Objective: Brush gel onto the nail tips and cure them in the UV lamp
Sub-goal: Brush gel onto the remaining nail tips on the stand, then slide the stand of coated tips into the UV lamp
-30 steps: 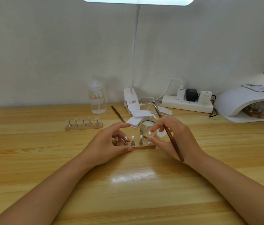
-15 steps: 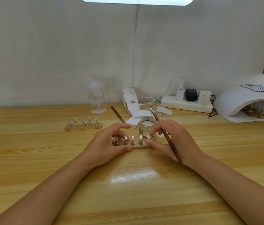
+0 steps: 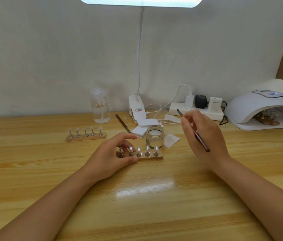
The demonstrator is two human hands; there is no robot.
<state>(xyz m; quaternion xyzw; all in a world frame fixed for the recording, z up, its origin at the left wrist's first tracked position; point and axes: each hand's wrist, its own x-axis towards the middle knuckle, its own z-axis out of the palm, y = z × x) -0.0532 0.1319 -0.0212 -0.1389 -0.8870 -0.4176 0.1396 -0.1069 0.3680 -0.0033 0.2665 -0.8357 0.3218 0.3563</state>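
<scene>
While my left hand steadies the near wooden holder on the tabletop, thumb at its front edge and fingers curled over its left end, I have my grip clamped on it. Five nail tips stand upright on it in a row. My right hand hovers off to the right, clear of the holder, its grip pinched round the brush, whose dark handle slants down to the right and whose bristle end points up and left toward the power strip. Just behind the holder stands the open glass jar. A second holder with five tips lies well to the left. At far right, the UV lamp has another holder inside its opening.
</scene>
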